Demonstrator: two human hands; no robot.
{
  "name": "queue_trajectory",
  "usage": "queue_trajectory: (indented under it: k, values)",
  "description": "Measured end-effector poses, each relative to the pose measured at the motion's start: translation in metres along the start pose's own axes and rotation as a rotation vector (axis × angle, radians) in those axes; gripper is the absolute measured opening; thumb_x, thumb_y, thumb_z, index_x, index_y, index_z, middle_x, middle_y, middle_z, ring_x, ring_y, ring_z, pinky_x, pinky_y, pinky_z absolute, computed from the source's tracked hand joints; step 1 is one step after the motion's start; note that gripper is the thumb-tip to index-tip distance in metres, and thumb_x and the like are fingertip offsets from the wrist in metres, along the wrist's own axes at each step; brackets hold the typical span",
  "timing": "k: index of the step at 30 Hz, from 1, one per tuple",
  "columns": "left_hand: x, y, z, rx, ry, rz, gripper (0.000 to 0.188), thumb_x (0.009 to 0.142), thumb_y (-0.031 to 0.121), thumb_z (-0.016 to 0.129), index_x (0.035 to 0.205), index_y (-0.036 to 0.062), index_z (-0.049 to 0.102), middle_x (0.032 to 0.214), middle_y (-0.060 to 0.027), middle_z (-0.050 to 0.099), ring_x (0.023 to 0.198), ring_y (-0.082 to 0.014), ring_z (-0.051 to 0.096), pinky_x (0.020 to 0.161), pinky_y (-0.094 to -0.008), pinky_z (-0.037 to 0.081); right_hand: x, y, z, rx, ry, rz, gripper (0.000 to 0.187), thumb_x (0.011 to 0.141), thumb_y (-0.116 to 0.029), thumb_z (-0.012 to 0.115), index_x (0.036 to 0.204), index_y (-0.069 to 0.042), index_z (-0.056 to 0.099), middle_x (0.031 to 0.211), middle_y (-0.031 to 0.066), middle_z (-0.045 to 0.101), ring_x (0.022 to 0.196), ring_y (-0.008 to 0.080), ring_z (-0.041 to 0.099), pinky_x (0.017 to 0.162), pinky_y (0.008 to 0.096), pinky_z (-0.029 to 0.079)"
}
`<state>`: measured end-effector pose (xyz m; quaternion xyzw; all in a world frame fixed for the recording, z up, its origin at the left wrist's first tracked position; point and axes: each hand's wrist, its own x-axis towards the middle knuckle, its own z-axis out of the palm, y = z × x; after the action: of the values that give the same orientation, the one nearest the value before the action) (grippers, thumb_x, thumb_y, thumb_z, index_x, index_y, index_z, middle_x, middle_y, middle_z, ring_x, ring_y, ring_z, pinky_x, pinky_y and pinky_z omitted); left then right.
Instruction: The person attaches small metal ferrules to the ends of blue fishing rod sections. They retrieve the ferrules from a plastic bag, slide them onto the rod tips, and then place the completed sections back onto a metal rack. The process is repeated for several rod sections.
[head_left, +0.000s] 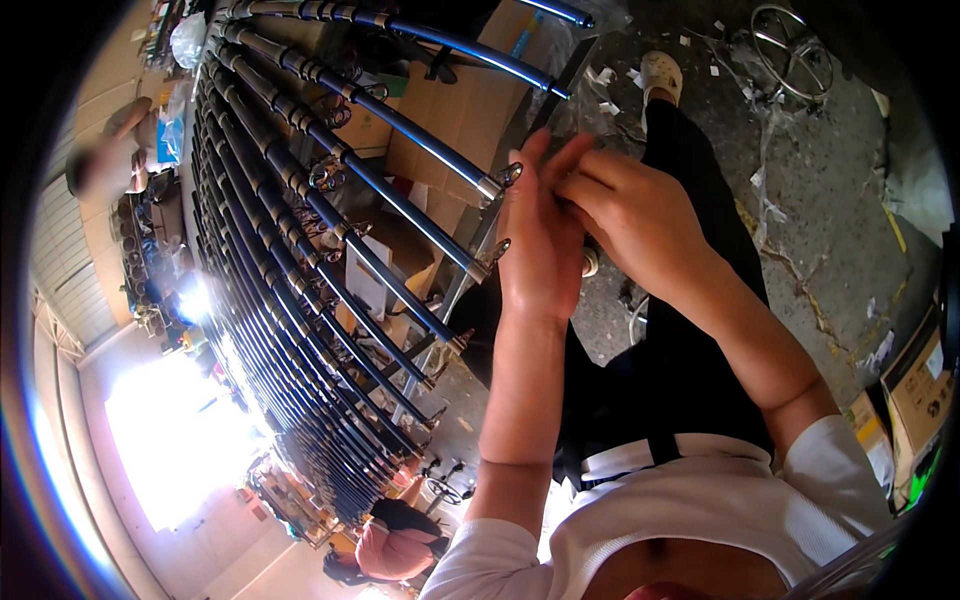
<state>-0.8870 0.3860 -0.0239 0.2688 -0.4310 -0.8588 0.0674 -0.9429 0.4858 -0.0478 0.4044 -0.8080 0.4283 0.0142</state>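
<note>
Side by side in a long row lie dark blue and black fishing rods [405,205], with small metal ring guides at their near ends. My left hand [540,250] is beside these ends, its fingers stretched away from me. Its thumb is next to one ring guide [510,174], and whether they touch I cannot tell. Another ring guide [497,250] sits close to the wrist side of this hand. Across the left palm comes my right hand [635,215], its fingers bent and pressed together there. Whatever is between those fingertips is hidden.
Under the rods are cardboard boxes [440,135] and a metal rail [465,285]. A wheeled stool base [792,52] stands on the littered floor at the far right. More cartons [915,385] are at right. One person [390,548] is by the row's lower end, another [110,150] at far left.
</note>
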Motion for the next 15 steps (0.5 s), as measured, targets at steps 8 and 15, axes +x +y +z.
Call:
queue_trajectory:
  k: [8, 15]
  values:
    - [0.005, -0.005, 0.004, 0.16, -0.047, -0.067, 0.057, 0.096, 0.044, 0.038, 0.135, 0.0026, 0.032, 0.13, -0.018, 0.046, 0.111, -0.0238, 0.049, 0.096, -0.0362, 0.036, 0.004, 0.016, -0.022, 0.211, -0.113, 0.135, 0.012, 0.07, -0.005, 0.063, 0.081, -0.006, 0.061, 0.079, 0.0073, 0.061, 0.074, 0.0274, 0.062, 0.062, 0.0354, 0.05]
    - [0.022, 0.01, 0.006, -0.051, -0.079, 0.018, 0.048, 0.093, 0.041, 0.048, 0.122, 0.003, 0.046, 0.113, -0.0101, 0.053, 0.101, -0.0203, 0.052, 0.091, -0.0356, 0.04, 0.02, 0.023, -0.048, 0.818, -0.201, 0.377, 0.013, 0.072, 0.004, 0.068, 0.077, -0.001, 0.058, 0.079, 0.0102, 0.064, 0.066, 0.0194, 0.065, 0.053, 0.0288, 0.049]
